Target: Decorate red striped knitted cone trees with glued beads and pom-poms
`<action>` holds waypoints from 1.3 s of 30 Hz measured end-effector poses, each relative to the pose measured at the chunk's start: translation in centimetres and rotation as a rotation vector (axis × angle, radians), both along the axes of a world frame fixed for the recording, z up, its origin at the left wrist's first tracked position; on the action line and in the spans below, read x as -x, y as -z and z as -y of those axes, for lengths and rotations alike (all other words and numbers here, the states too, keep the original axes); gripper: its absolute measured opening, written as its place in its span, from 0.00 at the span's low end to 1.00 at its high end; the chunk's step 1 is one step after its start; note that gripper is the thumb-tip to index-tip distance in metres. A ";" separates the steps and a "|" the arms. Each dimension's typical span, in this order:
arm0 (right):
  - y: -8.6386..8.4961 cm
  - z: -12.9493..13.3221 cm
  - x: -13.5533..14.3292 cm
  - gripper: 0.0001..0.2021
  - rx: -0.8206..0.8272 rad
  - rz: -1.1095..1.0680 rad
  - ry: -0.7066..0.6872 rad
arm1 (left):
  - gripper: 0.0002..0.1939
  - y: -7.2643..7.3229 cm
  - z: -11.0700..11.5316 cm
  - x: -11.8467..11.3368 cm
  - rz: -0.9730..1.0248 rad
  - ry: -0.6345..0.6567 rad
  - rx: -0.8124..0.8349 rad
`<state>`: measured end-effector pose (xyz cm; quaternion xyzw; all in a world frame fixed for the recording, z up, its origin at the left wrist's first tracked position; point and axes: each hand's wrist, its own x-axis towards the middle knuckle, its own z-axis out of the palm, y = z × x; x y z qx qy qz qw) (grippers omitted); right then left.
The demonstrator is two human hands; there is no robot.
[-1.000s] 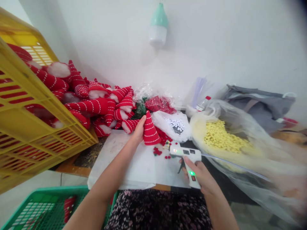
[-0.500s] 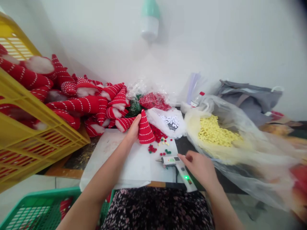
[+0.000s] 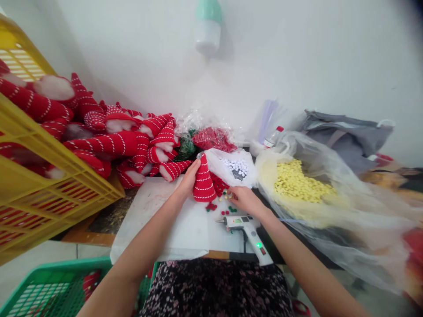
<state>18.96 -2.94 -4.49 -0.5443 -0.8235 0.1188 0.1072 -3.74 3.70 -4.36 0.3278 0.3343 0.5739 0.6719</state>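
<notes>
My left hand (image 3: 189, 178) is closed around the left side of a red cone-shaped hat (image 3: 204, 182) with white stitched rows, its tip pointing up. My right hand (image 3: 245, 200) reaches down among small pompoms at the sheet's right side, fingers pinched together; what is between them, if anything, is hidden. Beside its fingertips lie a pile of red pompoms (image 3: 218, 185) and several loose green pompoms (image 3: 233, 209) and yellow ones. A white hot glue gun (image 3: 251, 231) with a lit green light rests below my right hand, nozzle to the left.
A yellow crate (image 3: 59, 185) and a heap of stuffed red hats (image 3: 109, 143) stand left. Bags of white pompoms (image 3: 238, 167) and yellow pompoms (image 3: 299, 182) lie right, before a grey cloth bag (image 3: 350, 136). White paper (image 3: 158, 220) covers the table; a green basket (image 3: 49, 288) is below.
My right hand has left the glue gun's side and moved up and left to the loose pompoms. My left hand has shifted slightly right with the hat.
</notes>
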 end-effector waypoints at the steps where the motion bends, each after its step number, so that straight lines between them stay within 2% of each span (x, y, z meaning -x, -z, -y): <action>1: -0.1 0.0 -0.1 0.09 0.005 -0.001 -0.001 | 0.20 -0.1 0.1 -0.1 0.008 -0.003 0.013; 5: -0.7 0.3 0.1 0.08 0.007 -0.041 0.010 | 0.18 -0.5 0.4 -0.3 0.030 -0.004 0.027; 11: -2.4 1.0 2.5 0.02 -0.079 -0.607 -0.034 | 0.19 -0.3 0.5 -0.4 0.024 0.019 -0.026; 16: -2.1 0.3 4.5 0.02 -0.139 -0.746 -0.042 | 0.22 -0.1 0.6 -0.5 0.014 0.030 -0.047; 22: -1.6 -0.2 4.6 0.05 -0.226 -0.714 -0.125 | 0.24 0.0 0.7 -0.6 0.012 0.030 -0.091; 28: -3.7 0.9 4.6 0.05 -0.443 -0.735 -0.118 | 0.22 0.3 0.5 -0.8 0.005 0.025 -0.088; 33: -3.9 1.4 7.1 0.08 -0.538 -0.471 -0.299 | 0.17 0.1 0.9 -0.8 -0.073 0.005 -0.158; 39: -2.8 0.4 9.4 0.08 -0.644 -0.103 -0.314 | 0.14 0.0 1.0 -0.6 -0.224 -0.055 -0.096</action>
